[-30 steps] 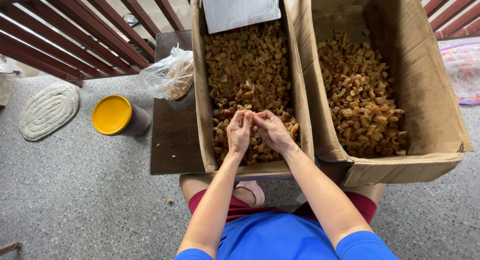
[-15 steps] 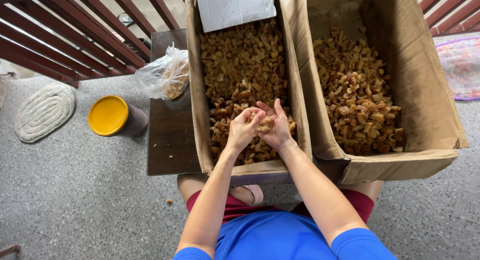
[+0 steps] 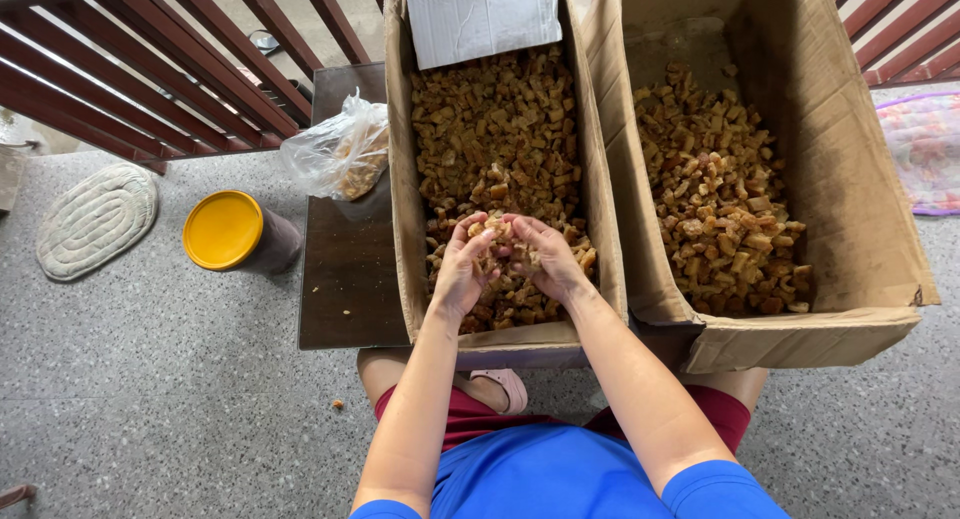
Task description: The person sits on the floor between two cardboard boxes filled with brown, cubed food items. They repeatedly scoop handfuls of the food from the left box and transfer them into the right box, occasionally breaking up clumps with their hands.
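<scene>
Golden-brown fried chunks (image 3: 497,254) sit between the fingertips of both hands, above the near end of the narrow cardboard box (image 3: 400,229). Left hand (image 3: 462,271): fingers curled inward and close together, cupping several chunks against the palm. Right hand (image 3: 545,257): fingers bent, tips meeting the left hand's, pinching at the same cluster. Both hands hover just over the heap of chunks filling that box.

Landmark: narrow box. At its far end lies a pale folded cardboard sheet (image 3: 483,17). Touching its right wall stands a wider cardboard box (image 3: 850,179), partly filled with similar chunks. Just left of it, a dark wooden board (image 3: 345,279) carries a clear plastic bag (image 3: 335,154). Farther left stand a yellow-lidded jar (image 3: 225,231) and an oval mat (image 3: 95,219).
</scene>
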